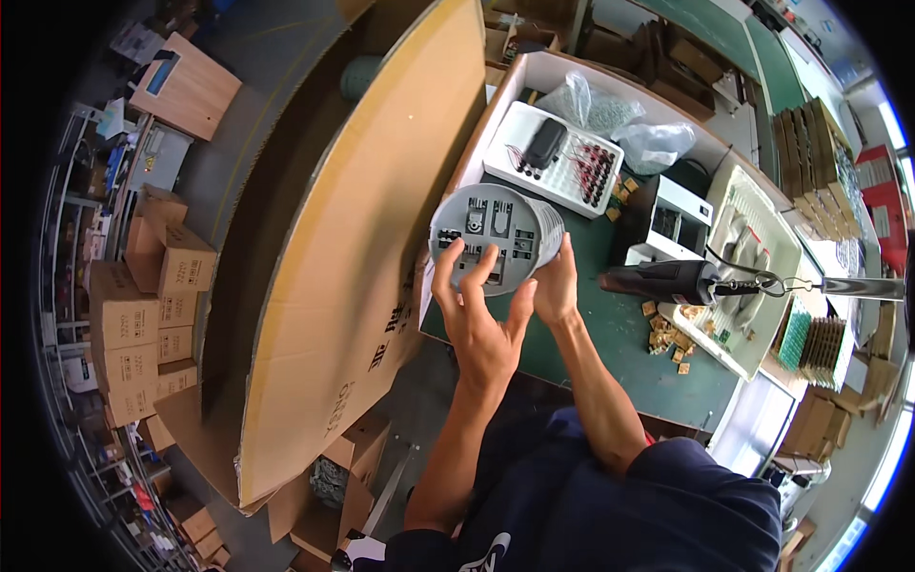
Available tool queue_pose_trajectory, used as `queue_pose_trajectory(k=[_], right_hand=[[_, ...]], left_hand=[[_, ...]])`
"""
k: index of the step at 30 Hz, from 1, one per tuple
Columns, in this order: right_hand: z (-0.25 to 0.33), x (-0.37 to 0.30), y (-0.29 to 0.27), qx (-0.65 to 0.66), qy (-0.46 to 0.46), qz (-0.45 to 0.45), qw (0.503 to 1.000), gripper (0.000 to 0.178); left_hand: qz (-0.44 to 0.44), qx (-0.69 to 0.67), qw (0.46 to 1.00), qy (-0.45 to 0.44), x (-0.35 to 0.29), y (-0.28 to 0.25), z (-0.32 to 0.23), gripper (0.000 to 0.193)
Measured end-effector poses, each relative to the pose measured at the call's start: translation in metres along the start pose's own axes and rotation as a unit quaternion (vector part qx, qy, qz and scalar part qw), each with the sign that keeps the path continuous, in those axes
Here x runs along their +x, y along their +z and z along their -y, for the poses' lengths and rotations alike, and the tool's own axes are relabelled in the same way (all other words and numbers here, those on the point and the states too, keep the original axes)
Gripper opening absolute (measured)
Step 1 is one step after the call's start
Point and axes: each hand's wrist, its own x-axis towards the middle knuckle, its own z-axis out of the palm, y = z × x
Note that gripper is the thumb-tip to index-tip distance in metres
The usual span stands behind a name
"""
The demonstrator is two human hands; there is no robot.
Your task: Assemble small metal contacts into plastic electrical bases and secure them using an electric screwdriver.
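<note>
A grey plastic cylindrical housing [550,229] with ribbed sides is held up over the left part of the green bench, its flat end turned toward me. Slots, clips and small rectangular openings mark that end. My right hand [556,291] grips the housing's right side, with the thumb up along the wall and the other fingers hidden behind. My left hand [484,329] lies against the lower part of the flat end. Its bent fingertips touch the slotted area, and its thumb is at the lower rim.
A tall open cardboard box [372,238] stands left of the bench. On the green bench [581,329] are a white tray [519,124] of small wired black parts, bagged parts [591,105], a cream tray [729,334] and scattered small boards [664,338]. A black electric screwdriver [667,282] hangs at right.
</note>
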Motion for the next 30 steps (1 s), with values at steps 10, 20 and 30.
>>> queue_pose_trajectory(k=[10,20,30], right_hand=[[-0.013,0.007,-0.036,-0.167,0.045,-0.171,0.97,0.059],[-0.008,0.037,-0.023,-0.455,-0.071,-0.259,0.849,0.048],[-0.034,0.072,-0.021,-0.32,-0.15,-0.149,0.923,0.039]], left_hand=[[0.078,0.057,0.995,-0.012,0.006,0.018,0.02,0.027],[0.093,0.2,0.972,0.077,0.0,0.017,0.03,0.046],[0.092,0.175,0.974,0.106,0.035,0.052,0.038,0.047]])
